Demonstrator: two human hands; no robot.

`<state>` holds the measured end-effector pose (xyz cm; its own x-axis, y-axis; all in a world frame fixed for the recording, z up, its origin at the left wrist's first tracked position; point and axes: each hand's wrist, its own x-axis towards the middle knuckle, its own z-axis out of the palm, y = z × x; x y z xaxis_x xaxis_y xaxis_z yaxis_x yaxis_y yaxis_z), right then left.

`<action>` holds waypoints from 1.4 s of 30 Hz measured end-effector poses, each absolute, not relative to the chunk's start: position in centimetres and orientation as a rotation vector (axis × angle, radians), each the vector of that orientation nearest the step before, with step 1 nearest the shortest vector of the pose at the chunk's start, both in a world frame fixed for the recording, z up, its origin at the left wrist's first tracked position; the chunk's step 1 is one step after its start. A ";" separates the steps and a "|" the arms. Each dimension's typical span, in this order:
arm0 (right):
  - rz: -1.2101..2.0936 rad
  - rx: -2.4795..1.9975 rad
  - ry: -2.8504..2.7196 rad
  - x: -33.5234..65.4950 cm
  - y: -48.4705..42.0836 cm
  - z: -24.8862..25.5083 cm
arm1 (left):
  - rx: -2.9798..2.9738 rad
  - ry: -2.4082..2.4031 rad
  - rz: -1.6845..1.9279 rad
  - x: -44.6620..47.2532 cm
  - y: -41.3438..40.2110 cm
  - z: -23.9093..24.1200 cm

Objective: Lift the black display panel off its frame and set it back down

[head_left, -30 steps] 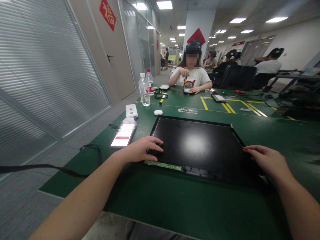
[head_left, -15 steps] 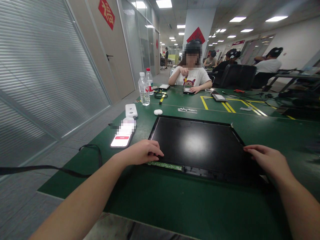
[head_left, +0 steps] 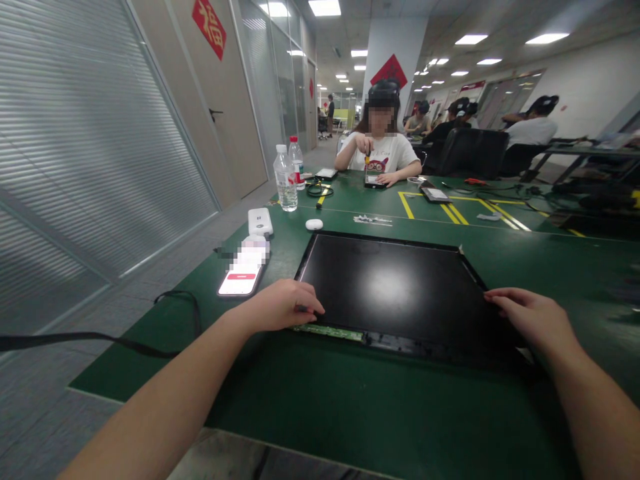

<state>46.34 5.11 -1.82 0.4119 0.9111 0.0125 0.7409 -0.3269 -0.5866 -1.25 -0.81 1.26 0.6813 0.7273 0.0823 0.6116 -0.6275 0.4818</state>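
A large black LCD panel [head_left: 390,287] lies screen side up on the green table, in a dark frame. Along its near left edge runs a strip of green circuit board [head_left: 330,331]. My left hand [head_left: 290,305] rests at the left edge of the panel with fingers bent and thumb close to the fingertips, closed on that edge as far as shows. At the right edge, my right hand [head_left: 530,313] pinches the panel's rim between thumb and fingers. The undersides of both grips are hidden.
Left of the panel lie a lit phone [head_left: 243,270], a white power bank [head_left: 260,221] and a white earbud case [head_left: 314,225]. Two bottles [head_left: 287,180] stand behind them. Across the table [head_left: 375,413], a person [head_left: 383,150] handles a yellow-handled tool over a small device.
The camera view has turned slightly to the right. Both hands keep their places on the panel's edges, and the panel has not visibly moved on the table.
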 end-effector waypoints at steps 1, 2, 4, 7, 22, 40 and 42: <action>0.449 -2.165 -1.397 46.4 5.1 -1.9 | 2.473 1.041 0.380 -1.2 -0.8 1.3; 0.456 -2.171 -1.396 46.4 5.2 -1.9 | 2.471 1.039 0.384 -1.2 -0.8 1.3; 0.466 -2.187 -1.393 46.3 5.1 -1.8 | 2.468 1.035 0.390 -1.2 -0.9 1.3; 0.455 -2.195 -1.385 46.1 5.0 -1.5 | 2.468 1.025 0.397 -1.2 -0.9 1.2; 0.440 -2.168 -1.386 46.1 4.9 -1.4 | 2.444 1.021 0.402 -1.4 -0.6 0.9; 0.513 -2.148 -1.320 45.6 4.9 -1.3 | 2.335 1.963 0.397 -2.4 1.0 -1.6; 0.449 -2.143 -1.378 46.1 5.2 -1.9 | 2.324 1.963 0.341 -2.1 1.0 -1.6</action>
